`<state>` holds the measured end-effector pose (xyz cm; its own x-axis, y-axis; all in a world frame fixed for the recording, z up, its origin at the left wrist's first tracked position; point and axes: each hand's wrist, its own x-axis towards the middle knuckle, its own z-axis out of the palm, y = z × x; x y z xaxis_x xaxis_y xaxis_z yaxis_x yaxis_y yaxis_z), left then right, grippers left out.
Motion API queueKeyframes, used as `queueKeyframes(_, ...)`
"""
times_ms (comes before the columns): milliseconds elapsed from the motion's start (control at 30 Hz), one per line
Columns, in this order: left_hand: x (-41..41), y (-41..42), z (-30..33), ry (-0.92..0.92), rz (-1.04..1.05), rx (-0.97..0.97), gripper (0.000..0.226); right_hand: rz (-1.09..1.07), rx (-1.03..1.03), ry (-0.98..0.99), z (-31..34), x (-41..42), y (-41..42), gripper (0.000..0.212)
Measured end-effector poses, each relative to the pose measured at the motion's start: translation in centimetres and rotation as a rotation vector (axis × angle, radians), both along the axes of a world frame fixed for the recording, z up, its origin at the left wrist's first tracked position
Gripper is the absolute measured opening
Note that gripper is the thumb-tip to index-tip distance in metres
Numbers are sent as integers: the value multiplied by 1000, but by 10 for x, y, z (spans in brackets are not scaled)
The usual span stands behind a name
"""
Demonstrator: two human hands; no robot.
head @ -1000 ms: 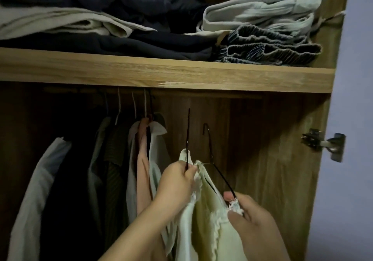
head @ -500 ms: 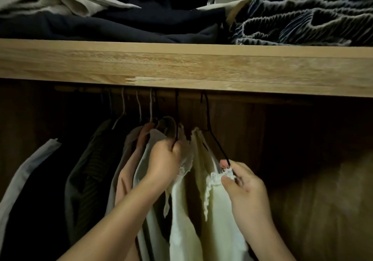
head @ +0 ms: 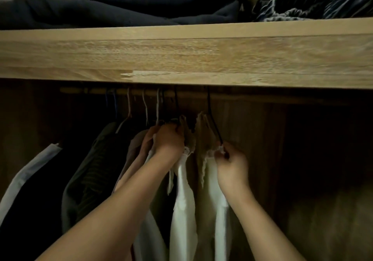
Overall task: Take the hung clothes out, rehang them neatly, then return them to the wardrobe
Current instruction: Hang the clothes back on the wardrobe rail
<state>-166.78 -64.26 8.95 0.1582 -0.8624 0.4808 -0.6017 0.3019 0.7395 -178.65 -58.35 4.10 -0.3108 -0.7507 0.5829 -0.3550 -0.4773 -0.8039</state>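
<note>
Our left hand (head: 169, 137) grips one cream garment's (head: 182, 200) top; our right hand (head: 232, 166), at three o'clock, pinches another's black wire hanger (head: 212, 119).

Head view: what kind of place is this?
Most likely the inside of a home wardrobe: a hanging rail with clothes on hangers, a wooden shelf above it stacked with folded clothes, and both hands adjusting a cream garment.

Shelf edge (head: 181, 59) sat low over the rail (head: 262, 96); hanging clothes (head: 96, 170) packed left, right side stayed open.
</note>
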Motion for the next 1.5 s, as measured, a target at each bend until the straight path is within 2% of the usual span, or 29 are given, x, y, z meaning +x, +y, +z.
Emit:
queueKeyframes(33,-1,-1,0,-61,15,-6,36,-16,28,27,-1,2,-4,21)
queueKeyframes(100,-1,-3,-3,10,2,13,34,-16,80,69,-6,7,-7,24)
queueKeyframes(167,-4,0,-9,-37,-5,30,35,-15,116,123,-14,10,-5,24)
queueKeyframes(267,-8,6,-20,-60,-6,166,41,-34,122,190,-18,11,1,21)
queueKeyframes(300,-5,6,-23,-57,11,130,41,-39,141,214,-17,10,5,21)
queueKeyframes(367,0,13,-24,50,-48,86,40,-34,203,269,-16,9,13,31)
queueKeyframes(433,5,28,-25,66,-111,79,40,-26,244,313,-16,6,24,42)
queueKeyframes(500,9,43,-28,283,-240,98,24,-14,252,325,-18,5,36,46)
queueKeyframes(567,15,61,-31,249,-261,24,18,13,292,311,-22,4,47,50)
queueKeyframes(700,26,90,-47,216,-329,25,14,33,353,354,-38,3,67,50)
queueKeyframes(767,33,105,-58,189,-333,22,38,20,401,394,-47,1,79,55)
queueKeyframes(833,41,122,-69,167,-322,17,45,39,442,419,-55,-3,88,52)
queueKeyframes(967,54,156,-85,206,-296,68,35,70,460,477,-69,-2,106,36)
queueKeyframes(1067,64,176,-96,208,-224,54,20,68,468,539,-78,7,119,32)
queueKeyframes(1167,78,195,-102,185,-182,59,18,79,478,591,-82,20,130,30)
queueKeyframes(1500,176,269,-114,-159,-96,186,27,151,500,768,-77,98,182,37)
